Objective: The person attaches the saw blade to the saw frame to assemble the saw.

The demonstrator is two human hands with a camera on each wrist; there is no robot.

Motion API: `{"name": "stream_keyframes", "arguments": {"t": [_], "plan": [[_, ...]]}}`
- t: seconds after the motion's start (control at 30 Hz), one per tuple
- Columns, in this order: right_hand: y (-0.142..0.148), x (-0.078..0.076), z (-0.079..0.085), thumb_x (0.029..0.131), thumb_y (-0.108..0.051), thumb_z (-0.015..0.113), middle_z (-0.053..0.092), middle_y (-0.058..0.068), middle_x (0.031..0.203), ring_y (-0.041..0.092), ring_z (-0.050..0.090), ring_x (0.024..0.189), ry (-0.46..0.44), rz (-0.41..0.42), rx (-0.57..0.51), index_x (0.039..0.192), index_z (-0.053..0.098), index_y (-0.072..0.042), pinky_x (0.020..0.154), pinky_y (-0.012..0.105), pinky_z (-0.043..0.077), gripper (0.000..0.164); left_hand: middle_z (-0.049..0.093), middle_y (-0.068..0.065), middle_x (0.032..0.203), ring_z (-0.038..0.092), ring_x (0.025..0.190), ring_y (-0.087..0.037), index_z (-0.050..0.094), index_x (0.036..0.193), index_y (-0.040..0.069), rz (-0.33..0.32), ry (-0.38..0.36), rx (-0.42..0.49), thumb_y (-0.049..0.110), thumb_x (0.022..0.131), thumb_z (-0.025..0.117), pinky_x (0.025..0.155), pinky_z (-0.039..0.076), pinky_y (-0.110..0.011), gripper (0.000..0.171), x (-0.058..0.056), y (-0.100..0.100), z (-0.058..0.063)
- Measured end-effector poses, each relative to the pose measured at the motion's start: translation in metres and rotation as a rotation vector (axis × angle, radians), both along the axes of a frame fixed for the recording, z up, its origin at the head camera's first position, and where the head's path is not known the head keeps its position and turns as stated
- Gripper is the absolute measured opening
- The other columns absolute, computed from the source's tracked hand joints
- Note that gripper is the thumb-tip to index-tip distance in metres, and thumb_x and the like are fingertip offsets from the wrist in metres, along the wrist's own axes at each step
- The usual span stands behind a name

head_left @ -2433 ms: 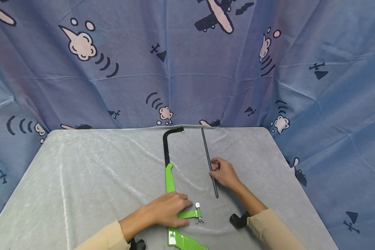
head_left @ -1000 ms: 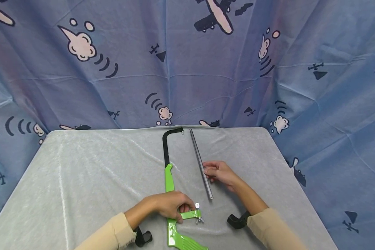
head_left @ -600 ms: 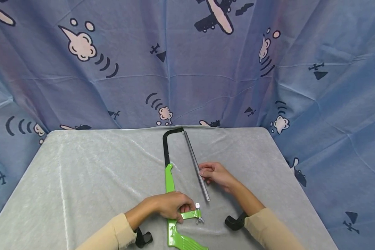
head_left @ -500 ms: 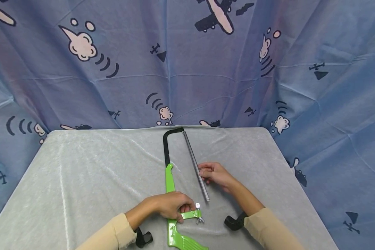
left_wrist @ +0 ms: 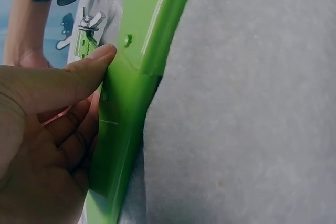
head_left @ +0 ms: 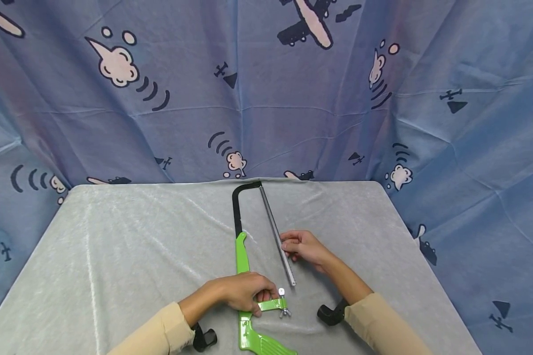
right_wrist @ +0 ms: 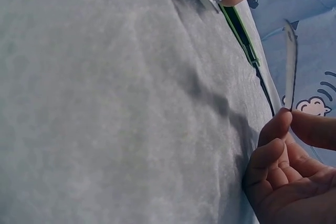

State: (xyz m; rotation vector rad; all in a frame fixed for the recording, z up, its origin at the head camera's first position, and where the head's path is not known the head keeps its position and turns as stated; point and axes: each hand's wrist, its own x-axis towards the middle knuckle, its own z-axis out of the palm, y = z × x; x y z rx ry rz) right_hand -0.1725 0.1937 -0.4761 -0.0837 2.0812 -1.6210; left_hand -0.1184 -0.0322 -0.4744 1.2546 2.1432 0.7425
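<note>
A hacksaw frame (head_left: 242, 254), green with a black bent front bar (head_left: 237, 212), lies on the cloth. My left hand (head_left: 244, 292) grips it near its short green arm, with the thumb on the green body (left_wrist: 126, 93) in the left wrist view. A wing nut (head_left: 285, 312) sits at that arm's end. Between thumb and fingers my right hand (head_left: 305, 246) pinches a hacksaw blade (head_left: 272, 219). The blade's far end is right at the tip of the black bar; its near end, with a small hole, points toward the wing nut. In the right wrist view the blade (right_wrist: 291, 66) stands above the fingertips.
The table (head_left: 137, 256) is covered in pale grey plush cloth. A blue patterned curtain (head_left: 182, 98) hangs behind it and on both sides. Black wrist mounts (head_left: 332, 314) stick out below both sleeves.
My right hand has carried the blade leftward until its far end met the frame's black tip. The left hand, earlier flatter over the frame, now has its fingers curled at the green arm.
</note>
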Motion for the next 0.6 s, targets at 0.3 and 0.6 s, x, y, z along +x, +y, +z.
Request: {"name": "stream_keyframes", "arguments": {"t": [0.3,0.6], "plan": [[-0.0034,-0.0008,0.0021,0.095,-0.003,0.061,0.065,0.001,0.080,0.010,0.059,0.070,-0.008,-0.010,0.022,0.129,0.052,0.015,0.059,0.023,0.046,0.039,0.053,0.015,0.080,0.051,0.075,0.002,0.067,0.103,0.015,0.006,-0.027,-0.002,0.004,0.072,0.086,0.071,0.042,-0.013,0.038,-0.0007,-0.0001,0.0003],[-0.0086,0.0005,0.0031,0.094,-0.003,0.061,0.067,0.000,0.076,0.010,0.061,0.067,0.000,-0.004,0.068,0.127,0.054,0.014,0.057,0.024,0.043,0.039,0.054,0.014,0.081,0.052,0.076,0.002,0.067,0.105,0.014,0.010,-0.044,-0.005,0.004,0.073,0.085,0.072,0.044,-0.013,0.038,-0.0002,-0.0006,0.0001]]}}
